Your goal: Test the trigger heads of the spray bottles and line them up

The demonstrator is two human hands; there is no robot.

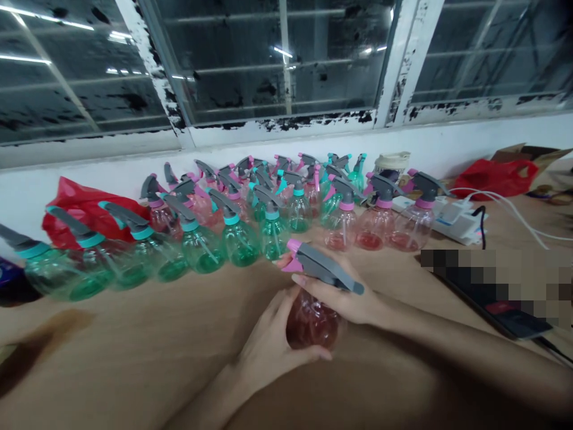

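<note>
Above the near part of the table, a pink spray bottle (316, 328) with a grey and pink trigger head is held between both my hands. My left hand (273, 334) wraps round the clear pink body from the left, thumb along its lower front. Around the neck, just under the trigger head, my right hand (338, 292) grips with its fingers. Just beyond stand a green spray bottle (274, 233) with a turquoise collar and a pink spray bottle (342, 227), part of a long row.
Several green and pink spray bottles (242, 239) stand along the wall. Red plastic bags (98, 209) lie behind them at left and at far right. A power strip (456, 221) with white cables and a dark phone (487, 298) lie on the wooden table (156, 352) at right.
</note>
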